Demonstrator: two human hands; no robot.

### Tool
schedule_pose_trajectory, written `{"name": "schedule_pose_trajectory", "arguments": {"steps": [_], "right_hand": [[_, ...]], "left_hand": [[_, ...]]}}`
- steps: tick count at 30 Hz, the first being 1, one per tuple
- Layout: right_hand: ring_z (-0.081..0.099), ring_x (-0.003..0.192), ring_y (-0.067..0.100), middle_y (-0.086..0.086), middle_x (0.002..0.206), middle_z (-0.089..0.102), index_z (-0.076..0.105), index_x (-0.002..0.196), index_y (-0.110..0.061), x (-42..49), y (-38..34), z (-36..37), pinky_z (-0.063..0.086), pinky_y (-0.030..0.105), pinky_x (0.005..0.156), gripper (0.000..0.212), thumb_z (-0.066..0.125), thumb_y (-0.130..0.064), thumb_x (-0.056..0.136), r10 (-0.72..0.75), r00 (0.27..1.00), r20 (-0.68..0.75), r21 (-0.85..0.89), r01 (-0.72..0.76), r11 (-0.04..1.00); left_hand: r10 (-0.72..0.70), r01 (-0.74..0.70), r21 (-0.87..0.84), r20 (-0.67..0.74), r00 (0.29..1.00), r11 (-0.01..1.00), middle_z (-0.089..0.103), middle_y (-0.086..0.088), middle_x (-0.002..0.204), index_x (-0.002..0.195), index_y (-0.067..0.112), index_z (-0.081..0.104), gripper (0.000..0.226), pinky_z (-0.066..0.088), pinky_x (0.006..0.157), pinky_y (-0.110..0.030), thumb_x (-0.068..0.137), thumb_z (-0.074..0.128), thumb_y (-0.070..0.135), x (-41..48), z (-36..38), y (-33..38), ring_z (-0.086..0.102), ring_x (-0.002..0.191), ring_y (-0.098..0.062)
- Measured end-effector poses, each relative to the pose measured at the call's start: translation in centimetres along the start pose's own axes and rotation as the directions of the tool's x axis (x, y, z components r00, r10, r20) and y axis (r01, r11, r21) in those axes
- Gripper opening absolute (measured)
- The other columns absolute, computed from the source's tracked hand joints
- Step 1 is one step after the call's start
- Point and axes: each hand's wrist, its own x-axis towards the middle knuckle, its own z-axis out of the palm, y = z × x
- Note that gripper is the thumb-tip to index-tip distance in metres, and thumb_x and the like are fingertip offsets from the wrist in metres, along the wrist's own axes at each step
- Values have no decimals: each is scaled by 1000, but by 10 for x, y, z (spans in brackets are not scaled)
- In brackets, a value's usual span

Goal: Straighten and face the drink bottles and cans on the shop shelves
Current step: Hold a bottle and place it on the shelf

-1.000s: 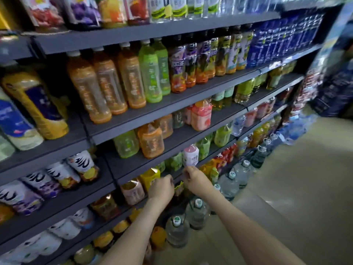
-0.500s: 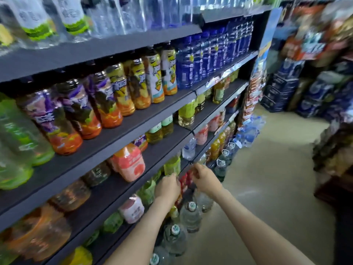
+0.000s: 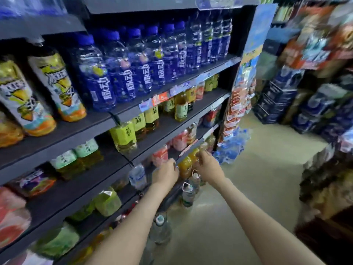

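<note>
The grip of the right hand (image 3: 208, 166) curls round an orange bottle (image 3: 186, 167), lower centre; the left hand (image 3: 166, 174) is unclear. Blue bottles (image 3: 143, 73) look faced; lower shelves (image 3: 86, 180) seem unfinished.

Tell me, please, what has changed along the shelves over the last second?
The view and both hands moved right along the shelves, reaching the blue bottles. The right hand now seems to grip an orange bottle low down; the left hand is beside it at a shelf edge. Both hands stayed low and close together.
</note>
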Motion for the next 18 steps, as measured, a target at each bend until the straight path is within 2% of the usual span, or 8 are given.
{"name": "schedule_pose_trajectory", "arguments": {"steps": [4,6,10,13,16,18], "right_hand": [[51,109,30,13,118,54,51,114,-6,66,42,-23,35,30,78,25,48,-10,89,-9,998,54,19,7,1000],[51,110,29,12,119,54,51,117,-6,103,58,-29,37,32,82,28,47,-9,89,-31,997,71,21,29,999],[53,102,31,12,114,54,50,116,-5,175,88,-39,41,35,78,29,49,-9,87,-57,991,121,0,57,998],[53,100,30,11,110,54,50,117,-5,219,106,-50,36,30,72,30,49,-8,88,-72,984,163,-15,76,997],[49,86,29,9,96,49,49,99,-4,261,117,-62,24,29,64,12,52,-8,87,-107,977,187,-13,111,994],[48,81,29,12,93,50,47,92,-4,285,121,-65,23,30,62,8,52,-7,86,-116,974,192,3,117,993]], "left_hand": [[-66,65,-33,-28,997,997,67,-9,108,110,19,58,22,50,81,-38,94,47,29,60,24,32,61,102,-31],[-88,85,-44,-60,994,995,67,-8,109,112,19,57,22,48,78,-36,95,47,28,96,33,48,61,102,-31],[-119,117,-32,-85,989,993,66,-9,108,109,19,57,21,46,76,-35,95,45,28,171,55,76,59,102,-31],[-172,170,-42,-68,983,985,66,-11,109,113,17,56,24,47,77,-38,95,43,26,216,63,95,60,102,-32],[-235,230,-57,-83,969,971,66,-13,107,112,15,55,23,49,77,-39,94,42,23,253,62,110,61,100,-33],[-283,278,-64,-91,955,958,65,-13,107,111,14,54,21,49,77,-40,95,43,23,270,61,118,61,100,-33]]}}
